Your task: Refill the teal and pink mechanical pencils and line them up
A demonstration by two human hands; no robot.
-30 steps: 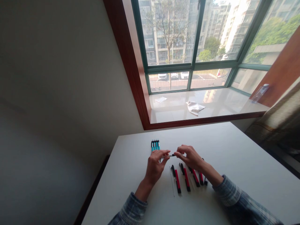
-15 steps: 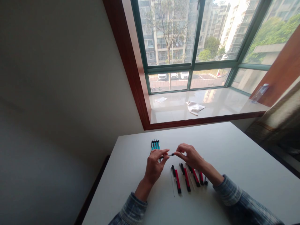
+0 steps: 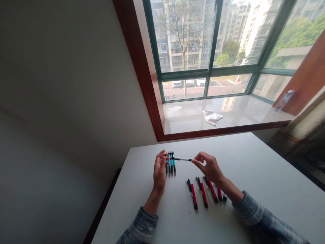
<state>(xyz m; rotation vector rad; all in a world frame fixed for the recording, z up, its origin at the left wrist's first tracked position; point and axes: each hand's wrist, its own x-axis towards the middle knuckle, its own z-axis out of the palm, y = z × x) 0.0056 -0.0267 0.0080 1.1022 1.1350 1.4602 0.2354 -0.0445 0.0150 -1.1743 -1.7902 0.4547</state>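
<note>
A white pen with black ends (image 3: 183,159) is held nearly level above the table. My right hand (image 3: 208,166) pinches its right end between thumb and fingers. At the other end, the fingers of my left hand (image 3: 160,171) close loosely around the black part, partly hiding it. Just behind and below that end lies a row of several turquoise and black pens (image 3: 172,166), partly covered by my left hand. Nearer to me, several red pen barrels (image 3: 194,196) lie beside black upper pieces (image 3: 189,185) and thin refills (image 3: 188,200). My right forearm partly covers the rightmost parts.
The white table (image 3: 142,183) meets the wall and window sill at its far side. A crumpled white cloth (image 3: 212,117), a flat packet (image 3: 175,108) and a clear bottle (image 3: 284,100) are on the sill. A curtain (image 3: 291,139) hangs at the right.
The pen has been raised and shifted away from me, and more of its length shows. My left hand has moved left with its fingers pointing further up, uncovering more turquoise pens.
</note>
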